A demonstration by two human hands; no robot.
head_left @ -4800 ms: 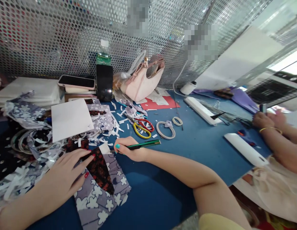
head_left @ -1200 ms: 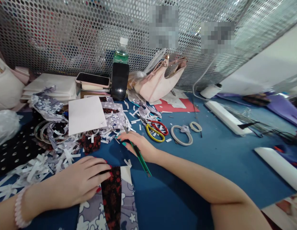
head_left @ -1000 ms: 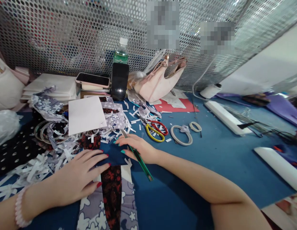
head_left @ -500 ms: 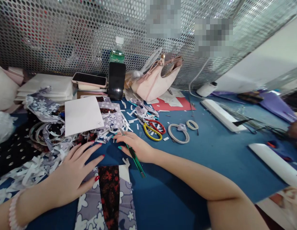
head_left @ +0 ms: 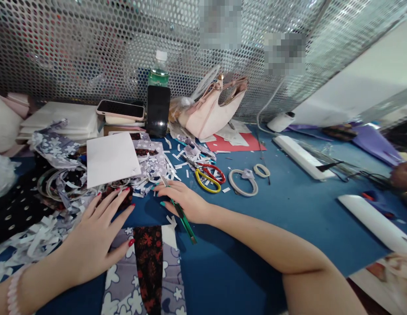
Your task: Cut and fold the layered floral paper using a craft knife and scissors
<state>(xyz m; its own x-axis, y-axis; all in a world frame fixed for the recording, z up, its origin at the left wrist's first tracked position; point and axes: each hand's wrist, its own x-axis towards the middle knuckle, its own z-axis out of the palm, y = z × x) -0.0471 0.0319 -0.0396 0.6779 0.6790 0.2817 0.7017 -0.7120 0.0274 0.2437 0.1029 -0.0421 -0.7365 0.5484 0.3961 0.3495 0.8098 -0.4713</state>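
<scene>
My left hand [head_left: 88,236] is spread out with fingers apart. Its fingertips reach the edge of the scrap heap, and the thumb rests by a grey floral fabric piece [head_left: 121,262] with a dark red-flowered strip [head_left: 149,271] down its middle. Between the fingers of my right hand [head_left: 184,201] is a slim green utility knife [head_left: 185,221], its pointed silver tip aimed away from me. That hand rests on the blue table [head_left: 229,258] just beyond the fabric. White paper strips [head_left: 42,236] lie left of my left hand. A white card [head_left: 112,159] leans on the floral scraps.
Red-and-yellow-handled scissors [head_left: 210,177] and pale rings [head_left: 243,183] lie right of my right hand. Behind stand a phone [head_left: 158,111], a bottle [head_left: 159,72] and a pink handbag [head_left: 213,113]. A white power strip [head_left: 302,157] lies farther right, near another person's hand [head_left: 402,177].
The view has shifted slightly. My left hand has moved a little left and down; my right hand still holds the knife in about the same place.
</scene>
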